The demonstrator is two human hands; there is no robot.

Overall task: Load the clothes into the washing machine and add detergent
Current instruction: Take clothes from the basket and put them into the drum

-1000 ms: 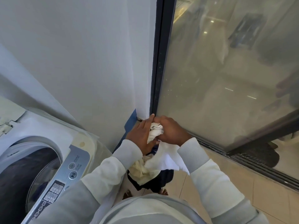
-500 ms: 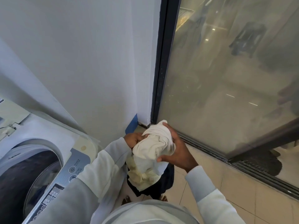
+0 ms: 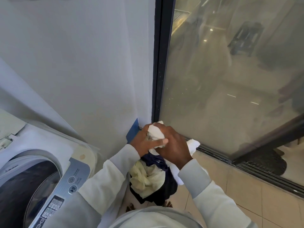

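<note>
Left hand (image 3: 143, 142): fingers curled round a white cloth (image 3: 155, 133).
Right hand (image 3: 176, 150): grips the same cloth.
White cloth: bunched between both hands, above the clothes pile (image 3: 146, 176).
Washing machine (image 3: 32, 155): near left, lid open.

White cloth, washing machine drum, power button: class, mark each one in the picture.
white cloth (image 3: 155, 131), head view, bunched upper part
washing machine drum (image 3: 24, 186), head view, dark interior
power button (image 3: 71, 180), head view, round face
</note>
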